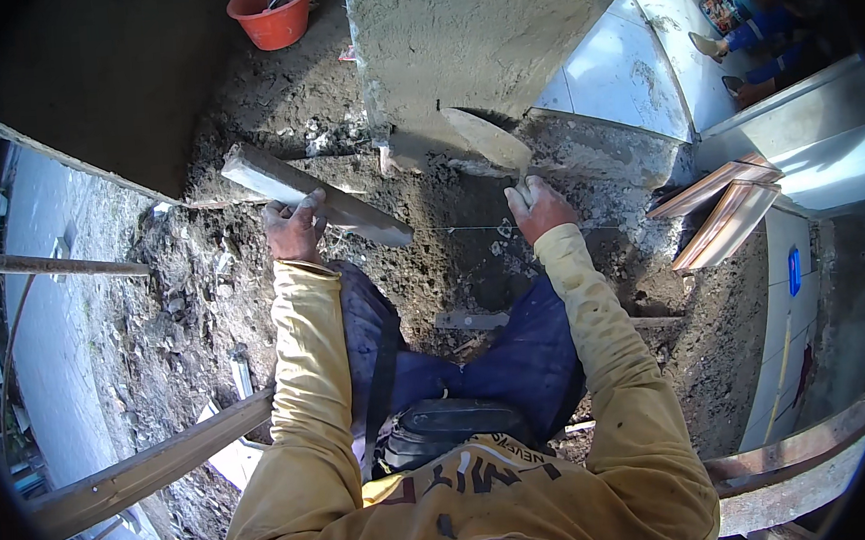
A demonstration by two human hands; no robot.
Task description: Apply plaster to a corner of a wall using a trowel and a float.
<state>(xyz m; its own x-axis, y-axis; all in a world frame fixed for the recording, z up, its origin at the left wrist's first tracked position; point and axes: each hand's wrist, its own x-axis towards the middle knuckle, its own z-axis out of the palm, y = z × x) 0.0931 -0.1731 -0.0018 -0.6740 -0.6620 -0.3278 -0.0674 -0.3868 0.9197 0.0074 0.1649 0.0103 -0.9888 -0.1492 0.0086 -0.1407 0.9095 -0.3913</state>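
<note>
My left hand [295, 233] is closed on a long, flat grey float [352, 215], which slants from upper left to lower right in front of me. Its handle, if it has one, is hidden. In my right hand [544, 209] is a trowel [489, 139] with a pointed blade smeared with mortar. The blade reaches up and left, close to the foot of a grey plastered wall [467, 42]. A thin string [465, 229] runs across the rough ground between my hands and my knees.
A red bucket [275, 25] with a tool in it stands at the far left of the wall. Wood-look boards [730, 219] lie to the right. A timber beam [154, 450] crosses at lower left. At upper right are another person's legs [757, 32] beside pale tiles [619, 66].
</note>
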